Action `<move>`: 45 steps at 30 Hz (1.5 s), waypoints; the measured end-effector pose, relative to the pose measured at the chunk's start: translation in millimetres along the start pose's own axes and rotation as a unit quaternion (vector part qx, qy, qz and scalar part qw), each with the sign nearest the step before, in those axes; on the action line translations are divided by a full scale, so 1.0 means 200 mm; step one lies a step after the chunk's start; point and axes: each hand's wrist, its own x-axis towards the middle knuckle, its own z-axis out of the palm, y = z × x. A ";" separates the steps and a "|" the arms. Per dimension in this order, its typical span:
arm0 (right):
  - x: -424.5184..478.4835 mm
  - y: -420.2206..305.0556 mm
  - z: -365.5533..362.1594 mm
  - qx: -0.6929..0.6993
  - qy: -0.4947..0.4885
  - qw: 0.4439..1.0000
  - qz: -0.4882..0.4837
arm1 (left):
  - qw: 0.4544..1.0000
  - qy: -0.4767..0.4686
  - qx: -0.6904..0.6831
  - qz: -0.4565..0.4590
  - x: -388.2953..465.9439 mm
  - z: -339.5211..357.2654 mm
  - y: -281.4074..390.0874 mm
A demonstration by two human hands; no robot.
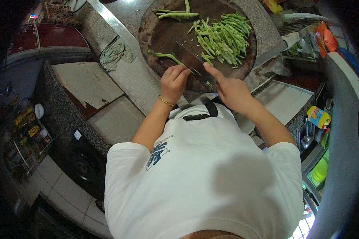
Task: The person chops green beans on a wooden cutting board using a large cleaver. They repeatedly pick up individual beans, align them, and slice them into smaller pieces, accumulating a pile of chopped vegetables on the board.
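My left hand (175, 79) pinches a long green bean (167, 56) against a round wooden cutting board (158, 37). In my right hand (232, 91) is a knife (194, 56), its dark blade slanting up and left across the board. The right index finger stretches along the blade, while the handle is hidden in the palm. The blade lies beside the bean's near end, close to my left fingertips. A heap of sliced green beans (224, 38) covers the board's right side. Several uncut green beans (178, 14) lie at its far edge. Small bean scraps (208, 84) sit near the blade.
A crumpled green cloth (116, 55) lies left of the board, by a metal strip (115, 22) on the granite counter (98, 25). To the right are a white tray (282, 100), a yellow bottle (318, 117) and a metal ladle (307, 139). A wall edge (345, 119) stands farther right.
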 end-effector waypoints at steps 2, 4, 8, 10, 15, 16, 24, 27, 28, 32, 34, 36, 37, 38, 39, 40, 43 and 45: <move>0.02 -0.02 0.01 -0.018 -0.014 1.000 0.006 | 1.000 -0.003 0.003 0.001 -0.01 0.00 0.00; 0.05 -0.04 0.05 -0.043 -0.023 0.999 0.019 | 1.000 -0.010 0.008 0.001 0.00 0.00 0.01; 0.16 -0.03 0.24 -0.050 0.077 0.995 -0.033 | 0.999 -0.015 0.030 0.002 -0.03 0.02 -0.02; 0.19 -0.02 0.22 -0.037 0.070 0.996 -0.033 | 0.999 -0.015 0.032 0.009 0.00 0.00 -0.01; 0.20 0.01 0.17 0.005 0.056 0.998 -0.036 | 0.996 0.003 0.088 -0.023 0.11 -0.12 -0.07; 0.21 0.03 0.16 0.005 0.061 0.998 -0.031 | 0.996 -0.008 0.081 -0.021 0.10 -0.13 -0.09; 0.06 -0.05 0.07 0.006 0.012 1.000 0.022 | 0.998 0.012 0.067 -0.015 0.06 -0.11 -0.10; 0.02 -0.09 0.05 -0.029 -0.002 1.000 0.000 | 0.997 0.008 0.074 -0.015 0.06 -0.11 -0.09; 0.02 -0.09 0.05 -0.039 -0.007 0.999 -0.003 | 0.997 0.005 0.082 -0.014 0.05 -0.11 -0.09; 0.07 -0.09 0.14 -0.060 0.017 0.998 -0.028 | 0.995 0.001 0.102 -0.014 0.04 -0.10 -0.11; 0.13 -0.10 0.20 -0.061 0.043 0.997 -0.034 | 0.995 0.006 0.101 -0.017 0.04 -0.10 -0.10; 0.21 -0.11 0.23 -0.057 0.066 0.996 -0.024 | 0.996 0.008 0.092 -0.016 0.04 -0.11 -0.10; 0.23 -0.09 0.22 -0.039 0.069 0.997 -0.017 | 0.996 0.010 0.088 -0.021 0.04 -0.11 -0.11; 0.24 -0.06 0.20 -0.022 0.073 0.997 -0.010 | 0.996 0.011 0.083 -0.026 0.03 -0.10 -0.11; 0.25 -0.05 0.16 -0.008 0.076 0.997 -0.006 | 0.996 0.017 0.080 -0.032 0.03 -0.09 -0.13; 0.22 -0.05 0.14 -0.005 0.067 0.998 -0.006 | 0.995 0.028 0.089 -0.027 0.02 -0.07 -0.15; 0.15 -0.08 0.06 0.011 0.021 1.000 -0.003 | 0.993 0.049 0.104 -0.017 -0.03 -0.04 -0.20; 0.12 -0.09 0.08 -0.007 0.027 0.999 -0.017 | 0.993 0.056 0.104 -0.014 -0.04 -0.04 -0.21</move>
